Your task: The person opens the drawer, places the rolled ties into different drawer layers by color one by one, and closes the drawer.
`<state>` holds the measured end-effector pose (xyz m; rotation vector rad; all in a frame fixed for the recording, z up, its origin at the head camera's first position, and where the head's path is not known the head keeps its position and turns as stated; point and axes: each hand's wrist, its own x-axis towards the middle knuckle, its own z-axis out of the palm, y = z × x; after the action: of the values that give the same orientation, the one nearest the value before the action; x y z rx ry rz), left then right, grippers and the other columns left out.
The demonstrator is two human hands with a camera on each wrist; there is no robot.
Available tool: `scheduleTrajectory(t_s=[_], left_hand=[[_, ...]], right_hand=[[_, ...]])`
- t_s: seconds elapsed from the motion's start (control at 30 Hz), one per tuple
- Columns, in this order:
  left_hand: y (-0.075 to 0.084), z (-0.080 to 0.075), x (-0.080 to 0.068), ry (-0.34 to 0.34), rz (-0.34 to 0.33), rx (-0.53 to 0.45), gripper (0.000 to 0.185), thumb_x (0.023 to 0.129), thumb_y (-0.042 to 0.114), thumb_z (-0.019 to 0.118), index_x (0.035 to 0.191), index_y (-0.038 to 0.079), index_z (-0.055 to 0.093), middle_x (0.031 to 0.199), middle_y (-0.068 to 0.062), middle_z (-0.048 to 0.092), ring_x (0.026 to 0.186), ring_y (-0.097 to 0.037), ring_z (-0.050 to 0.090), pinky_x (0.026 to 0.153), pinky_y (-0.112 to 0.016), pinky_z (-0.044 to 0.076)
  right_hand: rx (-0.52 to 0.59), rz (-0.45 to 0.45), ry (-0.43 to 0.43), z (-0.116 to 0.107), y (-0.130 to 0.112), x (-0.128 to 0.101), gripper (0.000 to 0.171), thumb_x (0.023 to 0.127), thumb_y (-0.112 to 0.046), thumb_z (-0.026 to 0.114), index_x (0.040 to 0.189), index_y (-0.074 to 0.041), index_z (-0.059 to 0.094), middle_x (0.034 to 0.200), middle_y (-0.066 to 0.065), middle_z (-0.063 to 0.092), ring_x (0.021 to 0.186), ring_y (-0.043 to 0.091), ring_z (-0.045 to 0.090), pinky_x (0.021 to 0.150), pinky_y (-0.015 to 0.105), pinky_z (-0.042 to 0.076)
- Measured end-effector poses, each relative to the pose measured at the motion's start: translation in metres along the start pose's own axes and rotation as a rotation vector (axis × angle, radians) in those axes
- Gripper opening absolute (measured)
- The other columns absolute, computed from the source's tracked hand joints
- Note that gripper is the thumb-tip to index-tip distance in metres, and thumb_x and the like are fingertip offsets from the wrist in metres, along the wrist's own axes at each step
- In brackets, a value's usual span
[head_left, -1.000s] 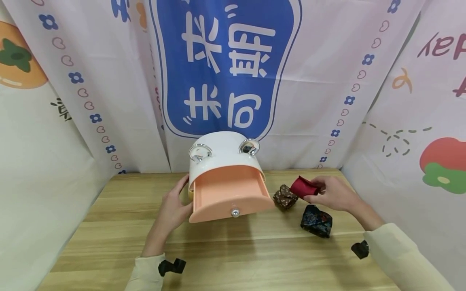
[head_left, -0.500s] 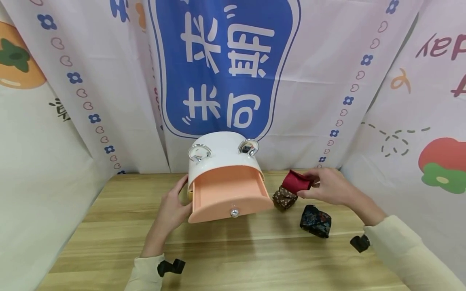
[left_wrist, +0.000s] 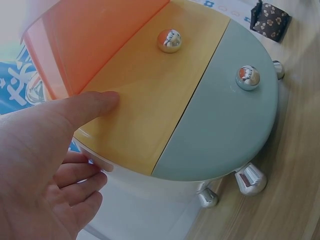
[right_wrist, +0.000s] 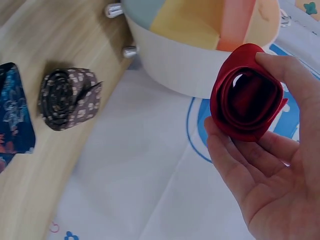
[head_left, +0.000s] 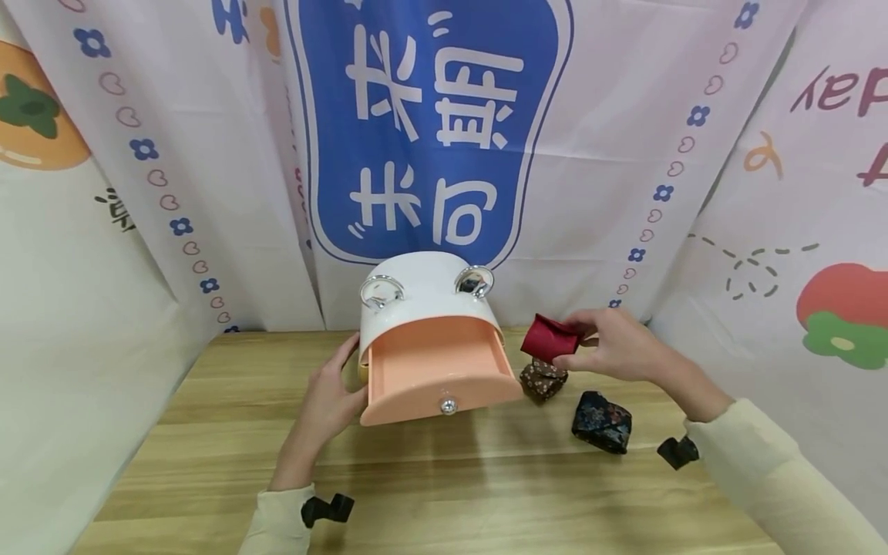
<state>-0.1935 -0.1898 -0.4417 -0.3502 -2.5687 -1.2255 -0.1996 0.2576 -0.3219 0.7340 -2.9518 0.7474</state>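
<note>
My right hand [head_left: 613, 351] is clamped around a rolled red tie [head_left: 550, 338], thumb on one side and fingers curled under the other, and I hold it in the air above the tabletop [head_left: 444, 493], just right of the small drawer box [head_left: 428, 304]. In the right wrist view the roll [right_wrist: 247, 92] faces the camera end-on, its coils tight, which I judge is why the grip wraps the whole bundle: squeezing it from the sides keeps it from unwinding. My left hand [head_left: 331, 397] rests against the left side of the box with fingers fairly straight, thumb laid on the yellow drawer front [left_wrist: 150, 95] in the left wrist view; it grips nothing and seems to brace the box so it does not slide. The top drawer [head_left: 440, 370], peach-coloured, stands pulled out and shows nothing inside, its opening facing up toward the held tie. Below the red roll a brown dotted rolled tie [head_left: 543, 380] lies on the tabletop close beside the drawer's right corner, and a dark blue patterned one [head_left: 602, 422] lies a little nearer to me, apart from it. The box stands on small silver feet [left_wrist: 250, 179], with printed cloth hung behind it.
</note>
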Motion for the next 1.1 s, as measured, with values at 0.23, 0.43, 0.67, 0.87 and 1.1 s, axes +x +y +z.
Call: scheduleTrajectory(t_s=[0.23, 0.43, 0.67, 0.87, 1.1], left_hand=[[0.0, 0.0, 0.001, -0.001, -0.005, 0.01, 0.086, 0.09, 0.021, 0.082, 0.163, 0.012, 0.039, 0.163, -0.017, 0.049, 0.15, -0.044, 0.046, 0.12, -0.066, 0.043], [0.001, -0.001, 0.001, 0.005, 0.001, 0.006, 0.085, 0.089, 0.02, 0.083, 0.163, 0.012, 0.04, 0.162, -0.017, 0.05, 0.149, -0.044, 0.047, 0.119, -0.065, 0.044], [-0.001, -0.001, 0.0, -0.006, -0.017, 0.013, 0.087, 0.09, 0.02, 0.083, 0.164, 0.014, 0.039, 0.162, -0.018, 0.049, 0.147, -0.045, 0.049, 0.118, -0.067, 0.045], [0.0, -0.001, 0.0, -0.007, -0.029, 0.01, 0.087, 0.089, 0.021, 0.083, 0.164, 0.014, 0.039, 0.162, -0.019, 0.05, 0.143, -0.045, 0.053, 0.117, -0.067, 0.047], [0.001, -0.002, -0.001, -0.01, -0.023, 0.012, 0.086, 0.09, 0.024, 0.082, 0.163, 0.011, 0.039, 0.162, -0.019, 0.049, 0.148, -0.043, 0.048, 0.118, -0.065, 0.046]], right_hand=[[0.021, -0.026, -0.01, -0.005, -0.012, 0.004, 0.052, 0.086, -0.035, 0.088, 0.125, -0.005, 0.073, 0.115, 0.007, 0.079, 0.106, 0.022, 0.075, 0.095, 0.046, 0.066], [0.034, -0.065, -0.017, -0.008, -0.02, 0.009, 0.053, 0.086, -0.034, 0.089, 0.126, -0.004, 0.073, 0.112, 0.006, 0.079, 0.102, 0.018, 0.076, 0.093, 0.044, 0.067], [0.048, -0.092, -0.045, -0.012, -0.032, 0.015, 0.053, 0.086, -0.034, 0.089, 0.127, -0.004, 0.072, 0.113, 0.004, 0.079, 0.102, 0.016, 0.076, 0.094, 0.043, 0.066], [0.05, -0.109, -0.053, -0.015, -0.043, 0.019, 0.053, 0.084, -0.033, 0.09, 0.126, -0.005, 0.073, 0.112, 0.004, 0.08, 0.102, 0.016, 0.077, 0.094, 0.041, 0.067], [0.039, -0.167, -0.067, -0.018, -0.056, 0.026, 0.052, 0.085, -0.033, 0.089, 0.126, -0.004, 0.073, 0.111, 0.004, 0.08, 0.102, 0.017, 0.077, 0.091, 0.04, 0.067]])
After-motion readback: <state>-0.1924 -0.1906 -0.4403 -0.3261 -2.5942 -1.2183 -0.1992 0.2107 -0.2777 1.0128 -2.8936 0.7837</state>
